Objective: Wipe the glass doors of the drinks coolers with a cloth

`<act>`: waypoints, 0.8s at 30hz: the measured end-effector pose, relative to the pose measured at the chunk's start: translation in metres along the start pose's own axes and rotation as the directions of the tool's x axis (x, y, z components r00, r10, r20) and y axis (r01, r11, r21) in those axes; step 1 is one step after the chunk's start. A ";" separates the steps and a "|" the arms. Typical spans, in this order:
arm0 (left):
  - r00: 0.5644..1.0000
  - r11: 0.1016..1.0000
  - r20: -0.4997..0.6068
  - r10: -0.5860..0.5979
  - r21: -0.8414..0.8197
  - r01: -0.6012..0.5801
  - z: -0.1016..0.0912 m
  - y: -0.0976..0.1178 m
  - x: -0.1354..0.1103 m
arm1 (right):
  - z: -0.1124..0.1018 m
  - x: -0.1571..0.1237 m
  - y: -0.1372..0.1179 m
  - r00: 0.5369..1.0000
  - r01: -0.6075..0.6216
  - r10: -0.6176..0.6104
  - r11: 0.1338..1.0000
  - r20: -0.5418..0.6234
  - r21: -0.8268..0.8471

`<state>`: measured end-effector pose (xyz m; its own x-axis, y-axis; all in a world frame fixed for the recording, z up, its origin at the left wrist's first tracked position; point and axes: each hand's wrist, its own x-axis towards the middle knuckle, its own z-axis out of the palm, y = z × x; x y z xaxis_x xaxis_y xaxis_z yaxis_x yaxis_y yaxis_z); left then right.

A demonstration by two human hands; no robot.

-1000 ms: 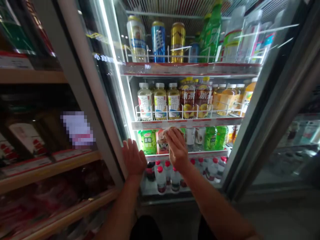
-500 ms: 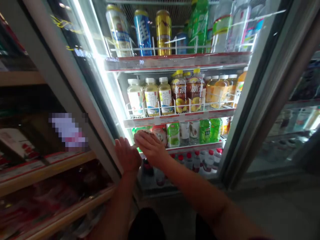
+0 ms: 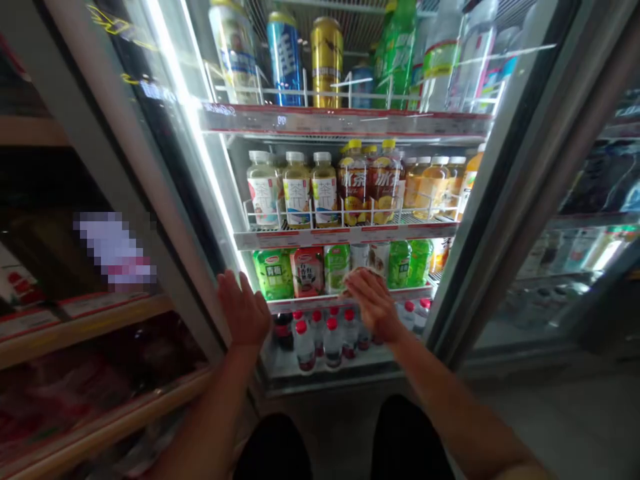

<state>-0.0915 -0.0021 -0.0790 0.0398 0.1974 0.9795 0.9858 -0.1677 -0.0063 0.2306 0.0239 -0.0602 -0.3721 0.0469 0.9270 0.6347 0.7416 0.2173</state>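
Note:
My left hand (image 3: 243, 310) is flat and upright at the left edge of the glass door (image 3: 295, 380), fingers stretched out, holding nothing. Further right, my right hand (image 3: 373, 303) lies against the glass, fingers together and pressed onto a pale cloth (image 3: 369, 272). Only a thin edge of the cloth shows past the fingers; the hand hides the rest. Behind the glass, near that hand, stand green bottles (image 3: 400, 263) and a light green bottle (image 3: 337, 267). Red-capped water bottles (image 3: 333, 343) are on the bottom level below.
The metal door frame (image 3: 480, 220) runs along the right. Wooden shelves (image 3: 85, 330) with packaged goods stand at the left. Higher fridge shelves hold tea bottles (image 3: 325, 190) and cans (image 3: 327, 63). My knees (image 3: 275, 447) are below, near the floor.
My right hand has slid right across the glass, away from my left hand, uncovering the green and red bottles at the left. My left hand stays near the frame. The view has shifted slightly.

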 end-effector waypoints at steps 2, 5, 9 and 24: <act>0.995 0.995 0.027 0.093 -0.036 -0.092 0.002 0.010 -0.011 | -0.013 -0.002 0.019 0.983 -0.129 0.119 0.990 -0.138 -0.064; 0.986 0.986 0.037 0.160 -0.058 -0.157 0.011 0.028 -0.026 | -0.018 -0.006 0.031 0.875 -0.386 0.327 0.916 -0.357 -0.107; 0.992 0.992 -0.019 0.123 -0.010 -0.123 0.024 0.038 -0.036 | -0.005 -0.026 0.016 0.939 -0.302 0.274 0.946 -0.206 -0.119; 0.996 0.996 -0.016 0.083 -0.019 -0.083 0.029 0.036 -0.042 | -0.014 -0.105 0.015 0.895 -0.436 0.407 0.886 -0.184 -0.161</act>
<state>-0.0526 0.0113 -0.1257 0.1185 0.1674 0.9787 0.9759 -0.2016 -0.0837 0.2887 0.0212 -0.1498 0.0501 0.2202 0.9742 0.8332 0.5285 -0.1623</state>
